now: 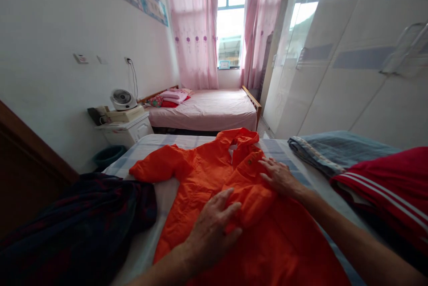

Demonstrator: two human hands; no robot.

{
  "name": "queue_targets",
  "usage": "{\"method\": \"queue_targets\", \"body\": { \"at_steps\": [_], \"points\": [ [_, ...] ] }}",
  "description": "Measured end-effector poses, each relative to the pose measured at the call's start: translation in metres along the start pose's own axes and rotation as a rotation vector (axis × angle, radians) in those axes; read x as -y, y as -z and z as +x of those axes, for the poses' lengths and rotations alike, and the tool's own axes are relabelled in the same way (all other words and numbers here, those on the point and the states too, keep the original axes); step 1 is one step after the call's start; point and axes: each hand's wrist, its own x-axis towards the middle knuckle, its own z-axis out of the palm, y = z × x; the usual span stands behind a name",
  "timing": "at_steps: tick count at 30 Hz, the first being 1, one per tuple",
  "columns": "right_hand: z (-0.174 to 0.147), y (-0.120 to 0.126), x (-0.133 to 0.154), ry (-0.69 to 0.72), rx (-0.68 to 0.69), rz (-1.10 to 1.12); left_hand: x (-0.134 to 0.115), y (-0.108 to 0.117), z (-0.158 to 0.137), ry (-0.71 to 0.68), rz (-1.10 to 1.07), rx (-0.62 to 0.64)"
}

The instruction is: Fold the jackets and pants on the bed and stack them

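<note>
An orange shirt point(203, 174) lies spread on the near bed point(157, 143), collar towards the far end, one sleeve stretched out to the left. My left hand point(214, 228) rests flat on the shirt's middle, fingers apart, touching a fold of the cloth. My right hand point(279, 174) lies flat on the shirt's right shoulder, near the collar, fingers spread. Neither hand grips anything.
A dark garment point(83, 223) lies on the bed's left side. Folded grey-blue cloth point(334, 150) and a red garment with white stripes point(391, 188) lie at the right. Beyond stand a white nightstand with a fan point(122, 99), a second bed point(214, 108) and white wardrobe doors point(334, 54).
</note>
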Motion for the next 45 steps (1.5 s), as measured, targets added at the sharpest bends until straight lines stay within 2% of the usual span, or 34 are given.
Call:
{"method": "queue_targets", "body": {
  "at_steps": [2, 5, 10, 12, 14, 16, 17, 18, 19, 20, 22, 24, 27, 30, 33, 36, 38, 40, 41, 43, 44, 45],
  "points": [
    [0.009, 0.006, 0.007, 0.024, -0.084, -0.025, -0.006, -0.004, 0.002, -0.140, 0.049, 0.099],
    [0.026, 0.007, 0.014, 0.054, -0.146, -0.053, -0.006, -0.015, 0.008, -0.188, 0.092, 0.133],
    [0.052, -0.015, 0.004, 0.023, -0.018, -0.062, 0.001, -0.032, 0.009, -0.226, 0.079, 0.178],
    [0.060, -0.017, 0.000, -0.021, 0.014, -0.068, 0.000, -0.024, 0.006, -0.239, 0.032, 0.226],
    [0.064, -0.014, 0.003, -0.052, 0.008, -0.080, 0.004, -0.003, 0.004, -0.214, -0.049, 0.234],
    [0.061, -0.009, 0.013, -0.034, -0.016, -0.086, 0.019, 0.030, 0.006, -0.086, -0.099, 0.125],
    [0.056, -0.008, 0.020, -0.004, -0.034, -0.083, 0.033, 0.049, 0.008, 0.041, -0.079, 0.027],
    [0.050, -0.009, 0.027, 0.034, -0.055, -0.074, 0.051, 0.069, 0.010, 0.182, 0.011, -0.086],
    [0.042, -0.012, 0.034, 0.069, -0.074, -0.060, 0.072, 0.088, 0.013, 0.350, 0.194, -0.159],
    [0.033, -0.017, 0.040, 0.094, -0.090, -0.045, 0.094, 0.106, 0.015, 0.543, 0.386, -0.192],
    [0.017, -0.029, 0.049, 0.111, -0.105, -0.017, 0.138, 0.134, 0.020, 0.740, 0.463, -0.219],
    [0.007, -0.040, 0.053, 0.098, -0.105, -0.005, 0.173, 0.150, 0.023, 0.839, 0.468, -0.179],
    [0.003, -0.048, 0.052, 0.096, -0.107, -0.009, 0.204, 0.155, 0.024, 0.915, 0.434, -0.101],
    [0.005, -0.046, 0.051, 0.096, -0.104, -0.011, 0.213, 0.155, 0.021, 0.986, 0.399, -0.066],
    [0.005, -0.043, 0.051, 0.099, -0.111, -0.001, 0.206, 0.164, 0.021, 1.018, 0.403, -0.102],
    [0.004, -0.042, 0.052, 0.097, -0.121, 0.013, 0.180, 0.181, 0.025, 0.953, 0.475, -0.270],
    [0.003, -0.042, 0.053, 0.095, -0.127, 0.021, 0.149, 0.186, 0.026, 0.853, 0.556, -0.446],
    [0.003, -0.043, 0.053, 0.092, -0.131, 0.030, 0.107, 0.178, 0.019, 0.635, 0.605, -0.577],
    [0.003, -0.043, 0.053, 0.087, -0.131, 0.038, 0.083, 0.168, 0.012, 0.373, 0.573, -0.605],
    [0.004, -0.042, 0.053, 0.071, -0.121, 0.059, 0.038, 0.141, -0.009, 0.055, 0.501, -0.411],
    [0.004, -0.040, 0.053, 0.066, -0.111, 0.074, 0.018, 0.126, -0.020, -0.192, 0.374, -0.199],
    [0.004, -0.037, 0.054, 0.063, -0.104, 0.093, 0.003, 0.112, -0.032, -0.335, 0.254, -0.037]
  ]
}}
